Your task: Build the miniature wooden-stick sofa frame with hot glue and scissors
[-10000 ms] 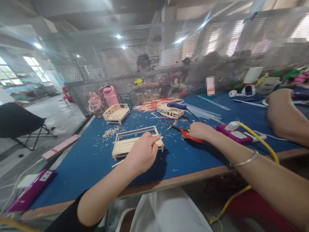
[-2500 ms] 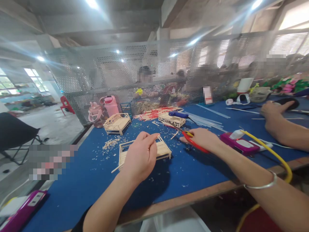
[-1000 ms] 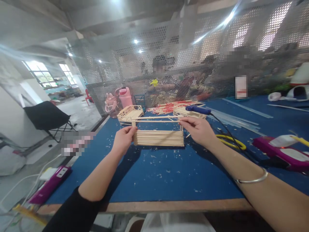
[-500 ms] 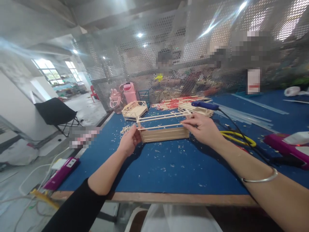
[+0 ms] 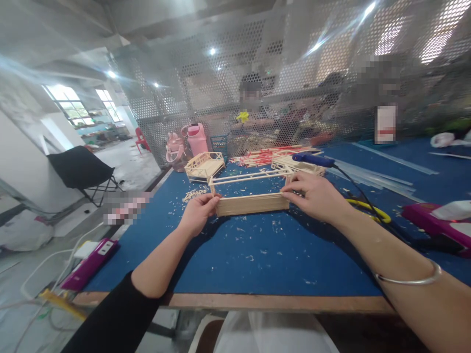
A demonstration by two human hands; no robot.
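A small wooden stick model (image 5: 253, 207) stands on the blue table, its slatted panel facing me and open rails rising behind. Along the top edge of that panel lies a thin wooden stick (image 5: 250, 196). My left hand (image 5: 196, 214) pinches the stick's left end at the panel's corner. At the opposite corner, my right hand (image 5: 311, 197) has thumb and fingers closed on the other end. Whether my fingertips also press on the model itself, I cannot tell.
Behind stand a finished-looking miniature wooden bed (image 5: 206, 166) and another stick model (image 5: 298, 162), with a blue glue gun (image 5: 312, 160) by it. Red-tipped sticks (image 5: 272, 156), clear glue sticks (image 5: 371, 174) and a purple power strip (image 5: 437, 225) lie around. Pink bottles (image 5: 197, 139) stand at the back left.
Both hands have lowered the stick from above the panel down onto its top edge. My right hand has shifted slightly to the right. The model stays in place.
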